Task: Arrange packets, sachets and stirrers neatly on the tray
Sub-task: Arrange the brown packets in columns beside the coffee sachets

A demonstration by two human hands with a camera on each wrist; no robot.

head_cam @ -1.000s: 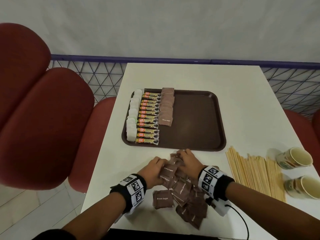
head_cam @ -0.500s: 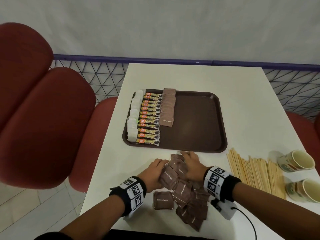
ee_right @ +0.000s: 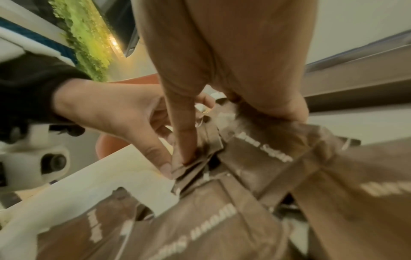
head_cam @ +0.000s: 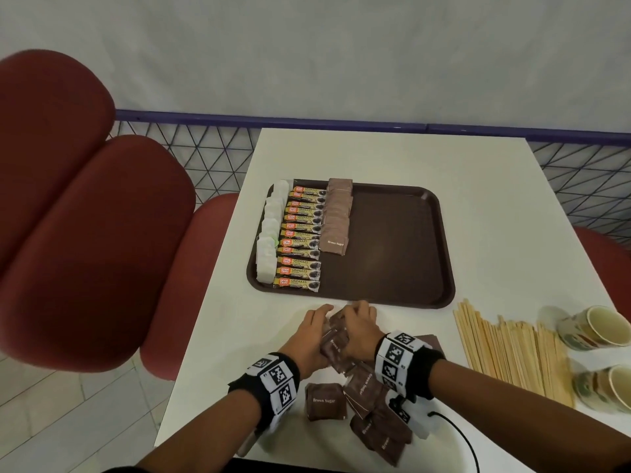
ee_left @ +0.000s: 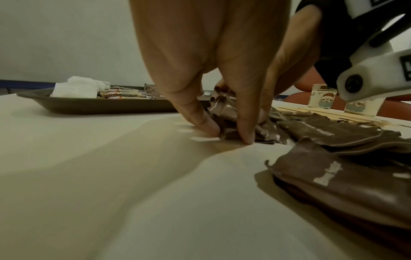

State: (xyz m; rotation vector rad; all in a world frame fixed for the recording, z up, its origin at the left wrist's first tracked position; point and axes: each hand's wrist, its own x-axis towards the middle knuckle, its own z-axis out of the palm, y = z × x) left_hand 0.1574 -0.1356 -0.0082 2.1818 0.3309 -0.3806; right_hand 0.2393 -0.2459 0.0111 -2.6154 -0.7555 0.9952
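A brown tray holds a column of white tea bags, a column of granules sticks and a row of brown sugar packets. Just in front of the tray, my left hand and right hand grip a stack of brown sugar packets between them on the table. In the right wrist view my left hand pinches the stack's edge while a right fingertip presses on it. More loose packets lie near my wrists. Wooden stirrers lie to the right.
Two paper cups lie on their sides at the table's right edge beyond the stirrers. Red padded chairs stand to the left, and a wire mesh railing runs behind the white table. The tray's right half is bare.
My two hands have closed in on each other, squeezing the fanned packets into a tighter stack. They stay just in front of the tray.
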